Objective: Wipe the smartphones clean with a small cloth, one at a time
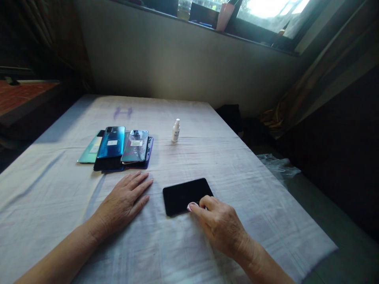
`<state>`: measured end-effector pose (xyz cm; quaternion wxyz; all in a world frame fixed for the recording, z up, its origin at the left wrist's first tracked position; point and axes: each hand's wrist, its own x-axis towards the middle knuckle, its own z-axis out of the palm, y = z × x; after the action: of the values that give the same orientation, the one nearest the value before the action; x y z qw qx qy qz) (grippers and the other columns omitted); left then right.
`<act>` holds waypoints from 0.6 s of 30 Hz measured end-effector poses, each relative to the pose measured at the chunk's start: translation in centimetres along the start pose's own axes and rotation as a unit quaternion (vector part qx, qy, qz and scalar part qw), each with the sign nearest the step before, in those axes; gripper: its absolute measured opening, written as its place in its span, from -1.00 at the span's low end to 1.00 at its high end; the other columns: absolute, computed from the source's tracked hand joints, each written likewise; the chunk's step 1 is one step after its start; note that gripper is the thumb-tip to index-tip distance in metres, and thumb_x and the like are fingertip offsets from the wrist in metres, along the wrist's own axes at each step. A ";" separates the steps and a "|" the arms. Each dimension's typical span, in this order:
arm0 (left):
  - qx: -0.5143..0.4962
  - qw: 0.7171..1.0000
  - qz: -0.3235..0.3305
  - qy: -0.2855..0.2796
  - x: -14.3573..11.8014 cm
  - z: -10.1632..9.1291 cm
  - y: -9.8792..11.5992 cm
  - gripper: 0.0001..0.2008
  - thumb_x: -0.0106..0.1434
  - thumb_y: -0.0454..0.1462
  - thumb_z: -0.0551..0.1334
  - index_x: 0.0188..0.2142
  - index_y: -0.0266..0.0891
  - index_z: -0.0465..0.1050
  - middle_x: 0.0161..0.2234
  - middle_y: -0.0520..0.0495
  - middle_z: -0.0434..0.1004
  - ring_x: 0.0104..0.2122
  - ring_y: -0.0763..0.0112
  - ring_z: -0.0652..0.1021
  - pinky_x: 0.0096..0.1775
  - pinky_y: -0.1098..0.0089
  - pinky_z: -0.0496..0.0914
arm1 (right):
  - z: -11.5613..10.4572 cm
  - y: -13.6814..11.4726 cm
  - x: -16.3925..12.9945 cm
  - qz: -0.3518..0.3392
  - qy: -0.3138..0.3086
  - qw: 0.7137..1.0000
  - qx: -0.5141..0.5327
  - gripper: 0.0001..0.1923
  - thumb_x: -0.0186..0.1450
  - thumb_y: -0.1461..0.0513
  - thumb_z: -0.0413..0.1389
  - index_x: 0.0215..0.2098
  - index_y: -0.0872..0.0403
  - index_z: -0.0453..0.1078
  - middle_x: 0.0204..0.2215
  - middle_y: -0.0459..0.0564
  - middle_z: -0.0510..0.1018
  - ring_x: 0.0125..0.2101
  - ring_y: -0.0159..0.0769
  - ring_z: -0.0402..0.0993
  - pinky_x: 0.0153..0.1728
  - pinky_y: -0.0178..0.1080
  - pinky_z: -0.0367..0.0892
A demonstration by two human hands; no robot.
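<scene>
A black phone (183, 194) lies screen up on the white cloth in front of me. My right hand (220, 227) pinches a small pink-white wipe (191, 206) against the phone's near right corner. My left hand (126, 201) rests flat on the cloth to the left of the phone, fingers spread, holding nothing. Farther back lies a pile of several phones (118, 148), backs up, in teal, blue and purple. A small white dropper bottle (175, 130) stands upright to the right of that pile.
The white cloth covers a table (237, 165) whose right edge drops to a dark floor with a crumpled plastic bag (276, 165). A wall and window sill with a pink cup (225, 15) lie beyond. A wooden surface (20, 94) is at far left.
</scene>
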<state>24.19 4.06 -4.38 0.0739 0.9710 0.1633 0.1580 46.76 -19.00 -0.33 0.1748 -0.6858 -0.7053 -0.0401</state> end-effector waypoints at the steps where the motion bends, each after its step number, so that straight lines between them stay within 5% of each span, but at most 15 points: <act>1: 0.000 1.000 0.000 0.000 0.0 0.0 0.0 -0.49 0.46 -0.01 -0.01 0.21 -0.16 0.44 0.24 -0.22 0.42 0.23 -0.02 0.39 0.22 -0.08 0.26 | 0.0 -0.1 0.0 0.001 0.001 1.000 -0.002 -0.74 0.39 0.38 0.05 -0.05 0.04 0.50 -0.36 -0.04 0.51 -0.41 -0.36 0.40 -0.41 -0.33 0.25; 8: 0.004 1.000 0.002 0.003 -0.1 0.1 0.0 -0.49 0.46 -0.03 -0.01 0.21 -0.18 0.44 0.24 -0.25 0.42 0.24 -0.04 0.38 0.22 -0.09 0.27 | 0.8 -2.2 1.5 -0.027 -0.009 1.000 0.006 -0.77 0.38 0.36 0.08 -0.08 0.04 0.51 -0.38 -0.05 0.51 -0.42 -0.32 0.38 -0.42 -0.30 0.24; 18: 0.008 1.000 0.003 0.005 0.0 0.2 -0.2 -0.50 0.45 -0.01 -0.01 0.21 -0.15 0.45 0.24 -0.22 0.42 0.23 -0.01 0.39 0.23 -0.06 0.26 | 0.0 -0.2 -0.3 0.039 -0.004 0.999 -0.006 -0.69 0.35 0.40 0.04 -0.02 0.03 0.50 -0.35 -0.03 0.52 -0.39 -0.34 0.43 -0.37 -0.34 0.29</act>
<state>24.16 4.25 -4.66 0.0648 0.9714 0.1615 0.1615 46.52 -19.25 -0.41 0.1694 -0.7142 -0.6782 -0.0352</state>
